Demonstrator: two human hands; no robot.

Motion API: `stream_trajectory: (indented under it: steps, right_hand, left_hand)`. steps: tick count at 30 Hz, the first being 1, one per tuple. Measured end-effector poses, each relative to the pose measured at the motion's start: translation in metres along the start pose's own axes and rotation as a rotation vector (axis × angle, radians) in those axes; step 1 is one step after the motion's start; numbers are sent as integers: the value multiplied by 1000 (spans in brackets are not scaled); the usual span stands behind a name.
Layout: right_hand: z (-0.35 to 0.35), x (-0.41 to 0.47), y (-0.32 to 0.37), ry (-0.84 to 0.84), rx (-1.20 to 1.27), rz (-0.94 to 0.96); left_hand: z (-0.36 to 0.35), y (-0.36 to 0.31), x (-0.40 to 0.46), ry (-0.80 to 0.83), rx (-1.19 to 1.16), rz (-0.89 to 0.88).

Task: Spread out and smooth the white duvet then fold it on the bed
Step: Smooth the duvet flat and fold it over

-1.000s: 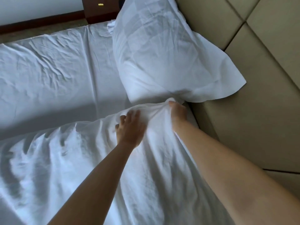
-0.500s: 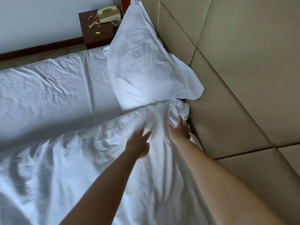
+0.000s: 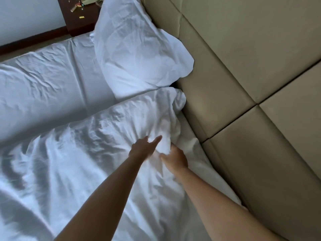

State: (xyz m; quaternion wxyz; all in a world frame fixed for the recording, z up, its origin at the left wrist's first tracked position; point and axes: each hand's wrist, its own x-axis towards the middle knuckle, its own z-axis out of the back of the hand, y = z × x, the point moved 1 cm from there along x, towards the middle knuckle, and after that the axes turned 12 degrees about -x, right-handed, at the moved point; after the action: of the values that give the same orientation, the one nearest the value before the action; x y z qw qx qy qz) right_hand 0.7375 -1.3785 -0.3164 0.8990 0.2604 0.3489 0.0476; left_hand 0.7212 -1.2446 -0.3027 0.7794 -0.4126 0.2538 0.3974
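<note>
Padded beige headboard [image 3: 251, 70], white-sheeted bed [image 3: 43, 87]. Left hand [image 3: 145, 148]: fingers straight, laid flat on white duvet [image 3: 83, 164]. Right hand [image 3: 175, 158]: fingers apparently curled into bunched duvet corner beside headboard, partly hidden. Pillow [image 3: 137, 51] propped just beyond.

A rumpled white duvet [image 3: 83, 167] covers the lower half of the bed [image 3: 43, 87], its surface furrowed with creases and shaded folds. Its top edge runs from nine o'clock up toward one o'clock, where a bunched corner lies just beside the padded headboard. Beyond that edge, toward eleven o'clock, the bed's wrinkled white sheet lies exposed, a straight fold line crossing it.
</note>
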Motion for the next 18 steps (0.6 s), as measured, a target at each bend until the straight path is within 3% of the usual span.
stream_trajectory:
  steps: [3,6,8,12,14,18]
  right_hand:
    - [7,-32,30,286,121,110]
    - [13,-60,41,553,212,111]
    - [12,-68,34,627,248,112]
    - [22,-65,27,330,533,31]
    - [32,-55,32,190,501,22]
    - [37,-39,57,228,344,-18]
  left_hand:
    - [12,-18,-17,-44,-290,70]
    - [32,-9,-39,-267,-146,1]
    - [45,2,-55,-358,-145,-26]
    - [64,2,-83,-460,-89,-140]
    - [70,-1,-94,-462,-122,-196]
    - [79,1,-115,-349,-394,-282]
